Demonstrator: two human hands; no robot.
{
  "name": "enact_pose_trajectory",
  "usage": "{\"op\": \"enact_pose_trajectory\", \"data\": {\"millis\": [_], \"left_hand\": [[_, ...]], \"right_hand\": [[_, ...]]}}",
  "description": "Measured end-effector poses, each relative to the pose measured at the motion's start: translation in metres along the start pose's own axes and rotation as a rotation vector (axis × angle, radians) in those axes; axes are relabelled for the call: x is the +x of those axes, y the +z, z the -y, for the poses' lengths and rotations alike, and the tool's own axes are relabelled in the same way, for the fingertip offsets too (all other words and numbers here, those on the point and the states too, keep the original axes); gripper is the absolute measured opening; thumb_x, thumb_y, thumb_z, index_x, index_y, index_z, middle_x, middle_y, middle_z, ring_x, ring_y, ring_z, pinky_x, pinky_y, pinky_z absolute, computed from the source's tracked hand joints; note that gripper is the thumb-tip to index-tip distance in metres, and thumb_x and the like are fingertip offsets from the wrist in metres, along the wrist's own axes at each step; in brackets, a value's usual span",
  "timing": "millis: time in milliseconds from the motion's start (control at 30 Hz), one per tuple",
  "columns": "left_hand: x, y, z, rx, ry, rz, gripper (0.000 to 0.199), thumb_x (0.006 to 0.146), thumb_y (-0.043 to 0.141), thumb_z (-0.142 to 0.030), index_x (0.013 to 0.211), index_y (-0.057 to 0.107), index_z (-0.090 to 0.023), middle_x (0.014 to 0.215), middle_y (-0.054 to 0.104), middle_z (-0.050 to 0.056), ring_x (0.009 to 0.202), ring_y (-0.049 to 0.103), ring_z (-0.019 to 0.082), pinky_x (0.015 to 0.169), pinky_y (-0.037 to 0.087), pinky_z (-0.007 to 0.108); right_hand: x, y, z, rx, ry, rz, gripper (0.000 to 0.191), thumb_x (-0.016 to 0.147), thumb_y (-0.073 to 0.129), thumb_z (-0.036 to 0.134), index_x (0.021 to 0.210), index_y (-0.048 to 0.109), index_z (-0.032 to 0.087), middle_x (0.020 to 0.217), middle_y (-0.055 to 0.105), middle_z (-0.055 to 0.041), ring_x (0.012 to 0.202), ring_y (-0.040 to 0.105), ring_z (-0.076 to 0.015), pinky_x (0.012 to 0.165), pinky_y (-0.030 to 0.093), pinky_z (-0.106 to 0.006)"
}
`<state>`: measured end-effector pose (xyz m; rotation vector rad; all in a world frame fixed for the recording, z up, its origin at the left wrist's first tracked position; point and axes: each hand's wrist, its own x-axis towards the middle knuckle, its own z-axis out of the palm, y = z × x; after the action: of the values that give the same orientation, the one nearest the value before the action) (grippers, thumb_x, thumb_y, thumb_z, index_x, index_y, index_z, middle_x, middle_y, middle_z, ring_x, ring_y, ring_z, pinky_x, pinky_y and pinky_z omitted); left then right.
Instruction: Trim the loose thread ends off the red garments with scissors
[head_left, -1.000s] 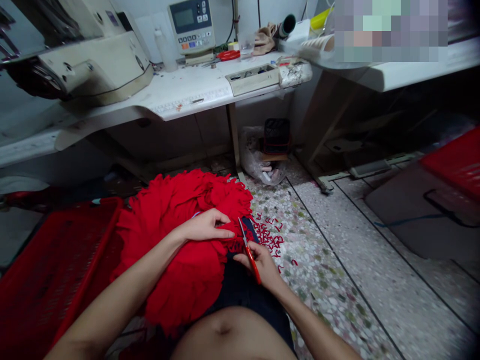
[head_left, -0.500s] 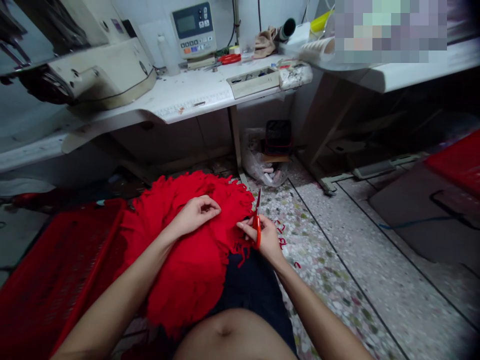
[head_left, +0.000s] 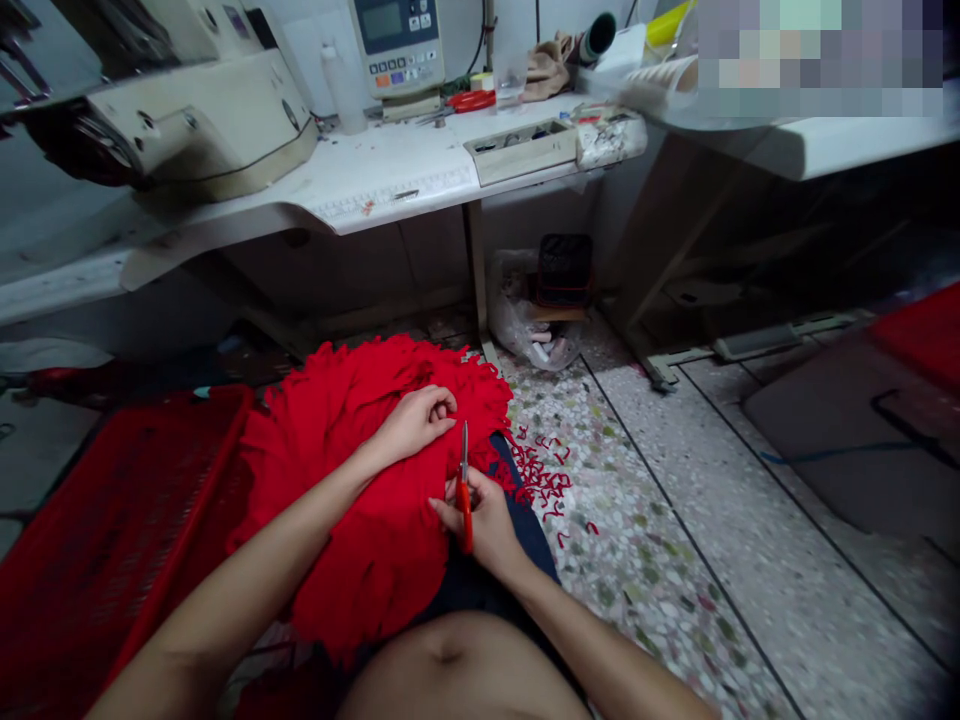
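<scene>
Red cloth [head_left: 375, 560], L hand [head_left: 414, 425] atop, R hand [head_left: 484, 525] w/ scissors [head_left: 466, 515] at edge

a sewing machine [head_left: 202, 125] and control panel [head_left: 397, 45] sit on a white table [head_left: 390, 180], a red crate [head_left: 112, 530] below.

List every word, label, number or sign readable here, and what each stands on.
Nothing can be read for certain.
Control panel behind the table: screen and keypad markings too small to read.
Measuring strip along the white table: marks too small to read.
Label on the sewing machine: too blurred to read.
</scene>
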<state>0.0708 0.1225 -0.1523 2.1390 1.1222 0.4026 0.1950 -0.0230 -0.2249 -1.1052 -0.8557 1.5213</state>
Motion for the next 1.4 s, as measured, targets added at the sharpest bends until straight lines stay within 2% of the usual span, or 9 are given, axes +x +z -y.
{"op": "enact_pose_trajectory", "data": {"millis": [167,333,467,567,667,833,967,1100,1400], "left_hand": [[-0.002,-0.001,0.003,-0.178,-0.02,-0.009,0.01,0.083,0.064,-0.02,0.091,0.065,-0.014,0.083,0.063,0.003,0.073,0.059,0.014,0.068,0.046,0.024],[-0.006,-0.008,0.003,-0.483,-0.185,0.036,0.028,0.078,0.077,-0.031,0.096,0.067,-0.012,0.084,0.066,0.002,0.077,0.06,0.013,0.075,0.047,0.025],[-0.007,-0.018,-0.007,-0.605,-0.255,0.039,0.039,0.071,0.085,-0.039,0.095,0.07,-0.012,0.088,0.069,0.002,0.079,0.062,0.014,0.078,0.047,0.026],[-0.003,-0.022,-0.022,-0.601,-0.199,0.063,0.038,0.072,0.085,-0.04,0.093,0.071,-0.012,0.085,0.067,0.001,0.075,0.06,0.013,0.073,0.045,0.025],[0.002,-0.02,-0.031,-0.539,-0.138,0.145,0.036,0.076,0.082,-0.044,0.086,0.071,-0.011,0.077,0.064,0.0,0.068,0.055,0.012,0.065,0.04,0.023],[0.0,-0.008,-0.026,-0.499,-0.217,0.151,0.041,0.074,0.081,-0.05,0.076,0.069,-0.011,0.065,0.056,-0.003,0.059,0.047,0.01,0.056,0.029,0.022],[-0.006,-0.005,-0.02,-0.637,-0.297,0.136,0.043,0.07,0.085,-0.05,0.076,0.07,-0.01,0.069,0.063,0.0,0.061,0.053,0.011,0.062,0.039,0.023],[-0.009,-0.005,-0.022,-0.683,-0.312,0.122,0.044,0.069,0.086,-0.05,0.074,0.069,-0.01,0.069,0.065,0.002,0.063,0.057,0.013,0.065,0.044,0.026],[-0.009,-0.002,-0.027,-0.677,-0.329,0.155,0.045,0.068,0.087,-0.048,0.091,0.077,-0.011,0.082,0.073,0.004,0.07,0.061,0.015,0.069,0.046,0.026]], "right_hand": [[-0.008,-0.001,-0.008,0.072,0.015,-0.022,0.051,0.064,0.09,0.055,0.074,0.051,0.022,0.076,0.068,-0.0003,0.05,0.06,-0.0135,0.049,0.05,-0.027],[-0.007,-0.03,-0.006,0.095,0.039,-0.07,0.052,0.064,0.091,0.053,0.075,0.052,0.021,0.089,0.076,-0.0059,0.049,0.06,-0.0125,0.049,0.051,-0.027],[-0.008,-0.056,0.005,-0.015,0.0,-0.197,0.049,0.068,0.088,0.055,0.076,0.053,0.021,0.072,0.072,-0.0021,0.046,0.058,-0.0135,0.045,0.045,-0.025],[-0.007,-0.067,0.022,-0.121,0.004,-0.25,0.049,0.069,0.086,0.059,0.075,0.054,0.022,0.053,0.063,0.002,0.042,0.055,-0.015,0.042,0.039,-0.025],[-0.003,-0.071,0.037,-0.153,-0.023,-0.258,0.049,0.072,0.083,0.061,0.075,0.053,0.023,0.049,0.06,0.0025,0.04,0.052,-0.0151,0.042,0.038,-0.025],[-0.004,-0.078,0.033,-0.198,-0.056,-0.089,0.05,0.085,0.065,0.07,0.075,0.049,0.024,0.05,0.056,0.0036,0.045,0.054,-0.0163,0.046,0.04,-0.027],[-0.017,-0.083,0.017,-0.34,-0.125,0.083,0.043,0.097,0.052,0.065,0.085,0.053,0.023,0.072,0.063,-0.0002,0.067,0.058,-0.0177,0.063,0.046,-0.028],[-0.021,-0.08,0.011,-0.485,-0.127,0.201,0.037,0.1,0.051,0.057,0.086,0.052,0.023,0.075,0.058,0.0022,0.067,0.053,-0.0159,0.063,0.041,-0.027],[-0.006,-0.082,0.025,-0.615,-0.172,0.24,0.035,0.102,0.05,0.052,0.084,0.051,0.023,0.07,0.055,0.0038,0.064,0.051,-0.0156,0.062,0.038,-0.027]]}}
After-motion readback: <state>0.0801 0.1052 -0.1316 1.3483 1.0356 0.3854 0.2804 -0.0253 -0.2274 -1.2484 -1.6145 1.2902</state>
